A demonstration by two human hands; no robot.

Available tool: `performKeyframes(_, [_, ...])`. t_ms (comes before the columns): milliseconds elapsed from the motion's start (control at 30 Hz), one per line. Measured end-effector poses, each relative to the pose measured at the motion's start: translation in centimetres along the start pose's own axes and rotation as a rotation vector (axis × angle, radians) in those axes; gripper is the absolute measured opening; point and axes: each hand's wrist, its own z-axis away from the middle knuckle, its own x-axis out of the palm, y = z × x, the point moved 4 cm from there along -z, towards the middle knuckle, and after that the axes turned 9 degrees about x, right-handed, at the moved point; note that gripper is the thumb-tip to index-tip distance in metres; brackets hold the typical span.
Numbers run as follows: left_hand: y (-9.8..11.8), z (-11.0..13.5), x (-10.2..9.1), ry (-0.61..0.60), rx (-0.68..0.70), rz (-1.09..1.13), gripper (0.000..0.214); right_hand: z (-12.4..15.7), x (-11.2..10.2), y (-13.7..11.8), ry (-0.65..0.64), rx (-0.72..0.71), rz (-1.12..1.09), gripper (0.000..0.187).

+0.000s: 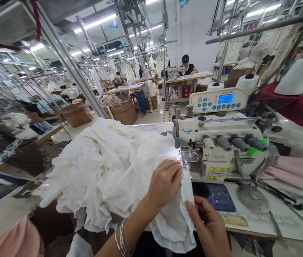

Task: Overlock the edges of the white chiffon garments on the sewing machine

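A large heap of white fabric (108,160) lies bunched on the sewing table, and its right edge runs up to the needle area of a white overlock sewing machine (194,130). My left hand (166,180) rests on the fabric just below the lit presser foot, its fingers curled together on the cloth. Lower and to the right, my right hand (207,223) pinches the hanging edge of the same fabric between thumb and fingers. The tip of the needle is too small to make out.
A control panel (218,100) with a blue display tops the machine. Thread cones (248,82) stand behind it. Pink cloth (291,173) lies on the table at right. Cardboard boxes (120,112) stand on the floor beyond. Another person (186,66) sits at a machine farther back.
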Motion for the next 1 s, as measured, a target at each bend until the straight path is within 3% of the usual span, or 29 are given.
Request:
performKeyframes(133, [1.7, 0.6, -0.6, -0.007, 0.118, -0.035, 0.012, 0.4, 0.3, 0.5, -0.120, 0.049, -0.101, 0.029])
performKeyframes(233, [1.9, 1.0, -0.4, -0.057, 0.107, -0.063, 0.012, 0.5, 0.2, 0.6, -0.161, 0.049, -0.080, 0.029])
performKeyframes(433, [-0.1, 0.6, 0.1, -0.032, 0.022, -0.001, 0.017, 0.3, 0.2, 0.3, -0.097, 0.086, -0.127, 0.032])
performKeyframes(633, [-1.6, -0.5, 0.3, -0.099, -0.032, 0.072, 0.016, 0.4, 0.4, 0.9, -0.074, 0.084, -0.087, 0.034])
performKeyframes(867, [1.0, 0.1, -0.4, -0.084, 0.124, -0.084, 0.017, 0.9, 0.3, 0.8, -0.006, 0.085, -0.014, 0.045])
performKeyframes(1000, [1.2, 0.9, -0.5, -0.124, 0.103, -0.078, 0.018, 1.5, 0.5, 0.6, -0.030, 0.128, -0.034, 0.052])
